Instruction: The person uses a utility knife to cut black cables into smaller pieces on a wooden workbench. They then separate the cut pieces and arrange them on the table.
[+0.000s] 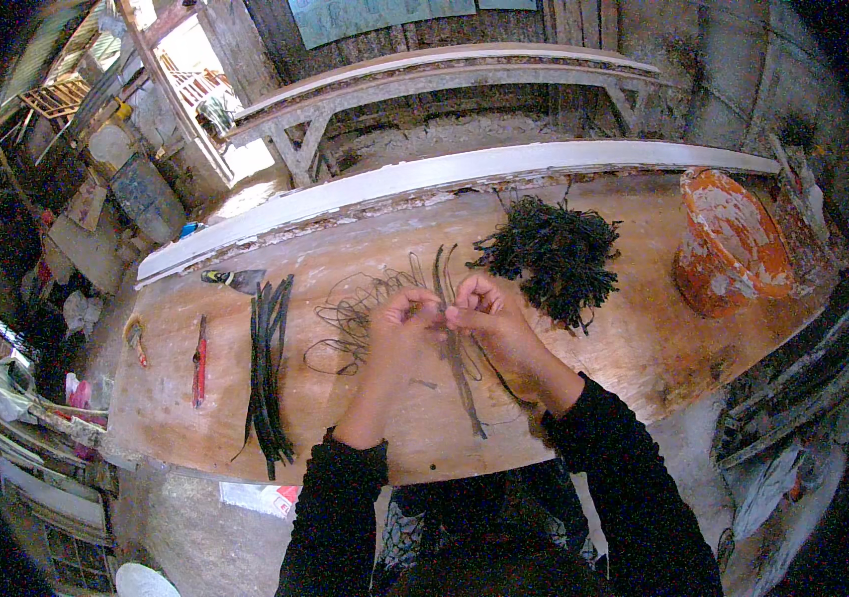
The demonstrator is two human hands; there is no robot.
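My left hand (402,316) and my right hand (492,316) meet above the middle of the wooden table, thumbs and fingers pinched together. A thin dark strand runs out below my right hand; what the left fingertips pinch is too small to make out. Behind and below both hands pass a few narrow dark strips (463,388), their upper ends showing beyond the fingers. Loose loops of thin wire (345,323) lie beside my left hand. Right of my right hand sits a heap of short black strips (559,254). A bundle of long black strips (267,378) lies farther left.
The plywood table (166,418) also bears a red-handled tool (199,363), a small curved tool (136,340) and a scraper (233,280). An orange bucket (713,249) with white crust stands at right. A long white board (444,171) runs along the far edge, before a bench (474,78).
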